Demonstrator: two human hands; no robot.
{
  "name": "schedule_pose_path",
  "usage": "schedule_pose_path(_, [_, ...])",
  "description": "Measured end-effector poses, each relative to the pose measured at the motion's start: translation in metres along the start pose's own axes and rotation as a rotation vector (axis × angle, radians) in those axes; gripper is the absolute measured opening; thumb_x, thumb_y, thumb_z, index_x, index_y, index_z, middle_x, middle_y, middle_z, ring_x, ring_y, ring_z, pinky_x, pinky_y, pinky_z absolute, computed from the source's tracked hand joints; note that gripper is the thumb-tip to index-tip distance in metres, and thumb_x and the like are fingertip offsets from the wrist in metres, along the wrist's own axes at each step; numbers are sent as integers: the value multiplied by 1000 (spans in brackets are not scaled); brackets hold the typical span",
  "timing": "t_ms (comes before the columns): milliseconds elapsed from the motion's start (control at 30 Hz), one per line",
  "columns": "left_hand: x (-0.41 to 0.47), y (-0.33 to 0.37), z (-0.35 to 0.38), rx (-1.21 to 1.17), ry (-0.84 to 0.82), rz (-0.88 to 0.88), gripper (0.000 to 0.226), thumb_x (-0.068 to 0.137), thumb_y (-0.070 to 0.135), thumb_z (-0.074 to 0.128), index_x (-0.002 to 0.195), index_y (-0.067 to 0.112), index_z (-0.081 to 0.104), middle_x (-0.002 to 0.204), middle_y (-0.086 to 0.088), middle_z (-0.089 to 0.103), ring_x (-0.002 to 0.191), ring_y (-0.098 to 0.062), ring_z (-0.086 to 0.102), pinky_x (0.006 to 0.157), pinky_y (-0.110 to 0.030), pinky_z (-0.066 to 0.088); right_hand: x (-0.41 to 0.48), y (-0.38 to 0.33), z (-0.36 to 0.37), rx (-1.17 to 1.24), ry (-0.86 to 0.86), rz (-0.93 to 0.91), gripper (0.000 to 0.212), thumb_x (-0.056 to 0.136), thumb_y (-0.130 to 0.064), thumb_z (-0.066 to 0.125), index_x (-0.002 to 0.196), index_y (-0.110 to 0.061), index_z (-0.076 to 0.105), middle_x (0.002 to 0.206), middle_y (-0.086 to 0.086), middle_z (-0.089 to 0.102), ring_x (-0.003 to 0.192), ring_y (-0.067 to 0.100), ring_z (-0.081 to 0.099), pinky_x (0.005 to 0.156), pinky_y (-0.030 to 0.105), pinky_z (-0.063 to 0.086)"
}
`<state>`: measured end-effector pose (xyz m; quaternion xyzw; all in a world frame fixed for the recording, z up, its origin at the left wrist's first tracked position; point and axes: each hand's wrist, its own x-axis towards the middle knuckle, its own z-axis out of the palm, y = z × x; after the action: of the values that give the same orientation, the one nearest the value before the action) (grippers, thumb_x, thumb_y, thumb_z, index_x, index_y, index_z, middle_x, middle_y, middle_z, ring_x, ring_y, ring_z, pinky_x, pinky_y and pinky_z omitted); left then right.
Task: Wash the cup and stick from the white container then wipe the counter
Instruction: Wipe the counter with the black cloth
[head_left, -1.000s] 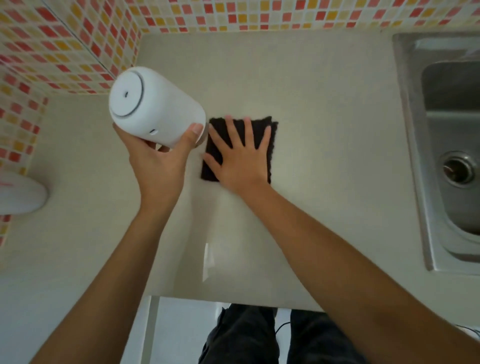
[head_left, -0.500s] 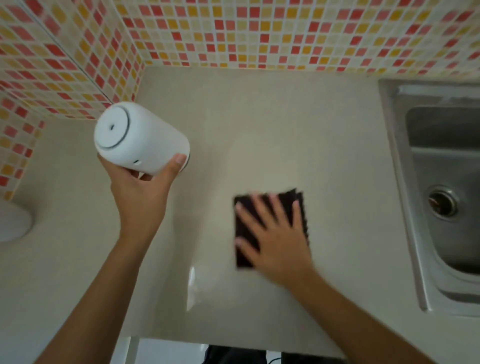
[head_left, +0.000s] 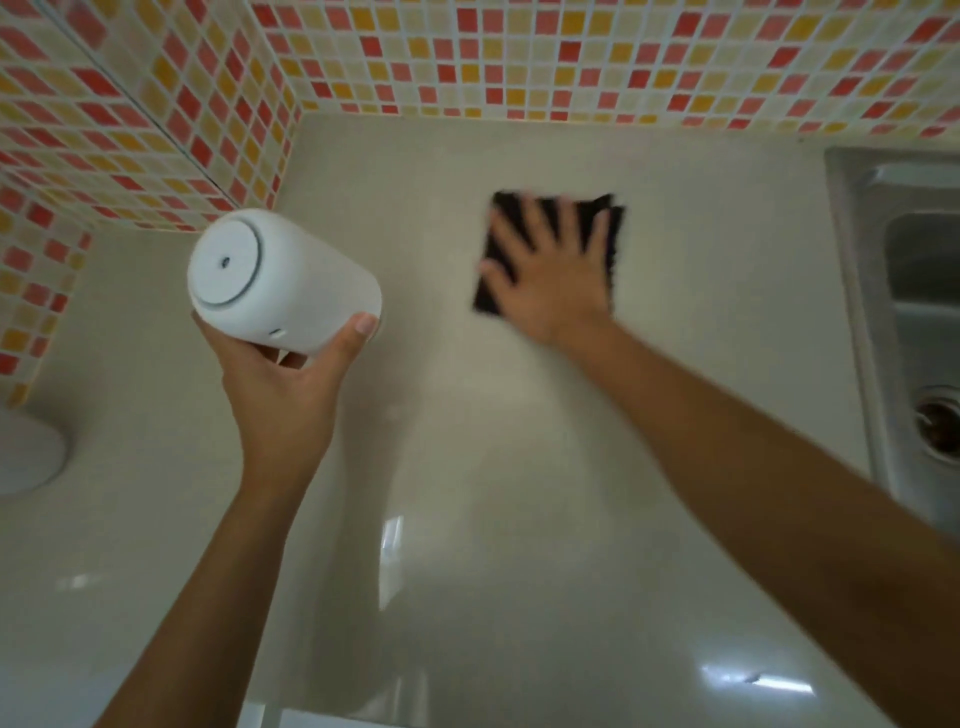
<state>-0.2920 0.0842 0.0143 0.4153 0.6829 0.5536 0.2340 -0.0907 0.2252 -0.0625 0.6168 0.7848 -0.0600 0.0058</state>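
Observation:
My left hand (head_left: 283, 387) holds a white cylindrical container (head_left: 280, 283) lifted above the beige counter (head_left: 519, 519), tilted so its round end faces me. My right hand (head_left: 550, 275) lies flat with fingers spread on a dark cloth (head_left: 615, 234), pressing it on the counter toward the back wall. The hand and cloth are blurred. No cup or stick is in view.
A steel sink (head_left: 914, 322) with its drain (head_left: 940, 428) sits at the right. Mosaic tile walls (head_left: 519, 57) close the back and left. A white rounded object (head_left: 26, 457) rests at the left edge of the counter.
My right hand slid the cloth from beside the container toward me and to the right, then away toward the back wall. The left hand kept the container lifted.

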Motion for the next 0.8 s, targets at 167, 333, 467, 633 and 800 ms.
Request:
schedule_pose_path(167, [6,16,20,-51,16,56,92,78,21,81,146,5,22,146,-6,42,129,-8,49,99,-22,48,-124,-90,14,121,-63,-382,62,93,-60,28,151,-36,22,161,2,16,147,36,4,112,64,-3])
schedule_pose_path(333, [11,24,30,-67,-18,54,94,76,23,82,146,4,21,146,-7,42,129,-8,49,101,-25,47,-221,-25,12,171,-61,-445,61,94,-60,34,150,-36,26,160,-3,19,148,27,10,115,60,5])
schedule_pose_path(467, [3,30,36,-32,-73,45,95,75,23,83,147,7,22,145,-3,44,127,-6,51,101,-26,49,-135,58,8,38,46,-135,62,93,-62,30,149,-37,27,157,-3,27,145,28,21,115,59,8])
schedule_pose_path(633, [-21,33,33,-3,-114,30,95,71,20,83,146,13,26,143,1,48,124,-4,53,100,-27,50,-7,153,-17,88,-18,421,68,93,-67,9,152,-36,2,162,-3,-1,148,29,-4,115,58,-6])
schedule_pose_path(800, [-39,34,40,-4,-142,0,99,64,25,83,147,18,28,141,4,50,124,-6,54,102,-31,49,23,66,-15,129,19,333,66,96,-58,10,154,-28,0,162,1,-4,147,34,-7,115,57,-9])
